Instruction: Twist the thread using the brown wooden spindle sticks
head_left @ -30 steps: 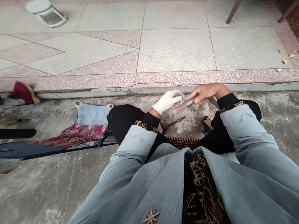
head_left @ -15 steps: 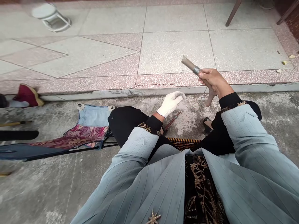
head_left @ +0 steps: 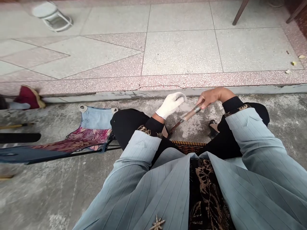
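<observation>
My left hand (head_left: 170, 104) wears a white glove, its fingers curled together; what they hold, if anything, is hidden. My bare right hand (head_left: 212, 96) grips a brown stick-like tool with a metal band (head_left: 191, 113), its tip pointing down-left toward the gloved hand. Just below, a thin dark rod (head_left: 176, 125) lies on the concrete between my knees. Both hands hover above the ground in front of my black-trousered legs.
A raised tiled step (head_left: 153, 83) runs across ahead. A folding stool with blue and flowered cloth (head_left: 79, 135) stands at my left. A red shoe (head_left: 28, 96) and a white stool (head_left: 51, 14) are at far left; chair legs (head_left: 240, 11) are top right.
My right hand swung the banded tool up over the step half a second ago, then brought it back down beside the gloved left hand. The left hand hardly moved.
</observation>
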`<action>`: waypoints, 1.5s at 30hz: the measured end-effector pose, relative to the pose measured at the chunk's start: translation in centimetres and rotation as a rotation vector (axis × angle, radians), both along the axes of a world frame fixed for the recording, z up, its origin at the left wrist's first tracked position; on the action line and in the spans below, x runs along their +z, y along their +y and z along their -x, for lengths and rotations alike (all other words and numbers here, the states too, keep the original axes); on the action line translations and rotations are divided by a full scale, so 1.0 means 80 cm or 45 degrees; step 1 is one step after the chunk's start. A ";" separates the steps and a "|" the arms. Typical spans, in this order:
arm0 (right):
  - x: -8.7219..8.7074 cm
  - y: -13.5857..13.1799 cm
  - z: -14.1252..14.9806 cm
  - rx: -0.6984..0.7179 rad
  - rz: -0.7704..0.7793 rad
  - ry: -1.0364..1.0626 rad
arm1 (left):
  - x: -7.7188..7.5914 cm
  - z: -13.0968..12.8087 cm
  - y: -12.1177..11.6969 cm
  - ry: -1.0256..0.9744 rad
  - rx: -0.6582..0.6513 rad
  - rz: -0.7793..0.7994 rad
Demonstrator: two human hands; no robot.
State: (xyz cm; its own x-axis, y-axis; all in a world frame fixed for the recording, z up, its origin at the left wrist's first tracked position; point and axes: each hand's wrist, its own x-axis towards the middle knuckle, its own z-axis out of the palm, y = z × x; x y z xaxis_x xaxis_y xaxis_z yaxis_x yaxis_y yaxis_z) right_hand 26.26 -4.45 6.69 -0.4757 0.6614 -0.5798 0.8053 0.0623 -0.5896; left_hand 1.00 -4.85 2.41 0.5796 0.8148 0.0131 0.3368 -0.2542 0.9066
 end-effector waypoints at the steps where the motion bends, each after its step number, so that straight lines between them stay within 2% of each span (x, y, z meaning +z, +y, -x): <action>1: 0.004 -0.001 -0.005 0.012 0.026 0.050 | -0.002 0.001 0.002 -0.039 0.003 0.048; 3: 0.014 -0.003 -0.014 -0.025 0.006 0.183 | -0.006 -0.001 0.005 -0.163 0.029 0.161; 6: 0.026 -0.005 -0.021 -0.369 -0.150 0.753 | -0.015 -0.005 0.006 -0.406 0.055 0.311; 9: 0.027 -0.006 -0.018 -0.705 -0.238 0.969 | -0.022 -0.009 0.006 -0.553 0.100 0.366; 12: 0.025 -0.005 -0.013 -0.899 -0.270 0.979 | -0.028 -0.010 0.004 -0.488 0.156 0.371; 17: 0.019 0.004 -0.016 -1.079 -0.351 0.861 | -0.035 -0.012 -0.001 -0.286 0.107 0.326; 21: 0.002 0.017 -0.024 -1.193 -0.477 0.721 | -0.028 -0.012 -0.008 -0.063 -0.090 0.183; 23: -0.009 0.022 -0.024 -1.217 -0.544 0.551 | -0.019 -0.011 -0.011 -0.014 -0.202 0.086; 26: -0.019 0.023 -0.015 -1.099 -0.644 0.124 | -0.003 -0.008 -0.013 0.029 -0.263 -0.066; 29: -0.023 0.018 0.001 -0.743 -0.672 -0.328 | 0.009 -0.002 -0.012 0.104 -0.239 -0.178; 31: -0.026 0.014 0.010 -0.467 -0.553 -0.487 | 0.013 0.002 -0.008 0.126 -0.175 -0.203; 33: -0.031 0.010 0.017 -0.249 -0.358 -0.495 | 0.015 0.007 -0.004 0.148 -0.094 -0.228; 37: -0.041 0.004 0.023 0.067 0.120 -0.226 | 0.012 0.012 0.008 0.226 0.075 -0.265; 40: -0.032 0.001 0.017 0.146 0.429 0.143 | 0.008 0.013 0.017 0.246 0.188 -0.243; 42: -0.016 -0.002 0.006 0.101 0.487 0.448 | 0.004 0.013 0.021 0.226 0.205 -0.172; 45: 0.010 -0.004 -0.012 -0.117 0.284 0.918 | -0.002 0.009 0.022 0.094 0.188 0.008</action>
State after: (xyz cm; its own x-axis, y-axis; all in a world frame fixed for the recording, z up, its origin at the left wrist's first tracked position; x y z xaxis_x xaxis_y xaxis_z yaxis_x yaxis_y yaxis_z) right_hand 27.21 -4.81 7.51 -0.7364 0.6199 -0.2712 0.2123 -0.1689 -0.9625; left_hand 0.27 -3.06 2.27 0.4528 0.8911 -0.0307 0.4359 -0.1912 0.8794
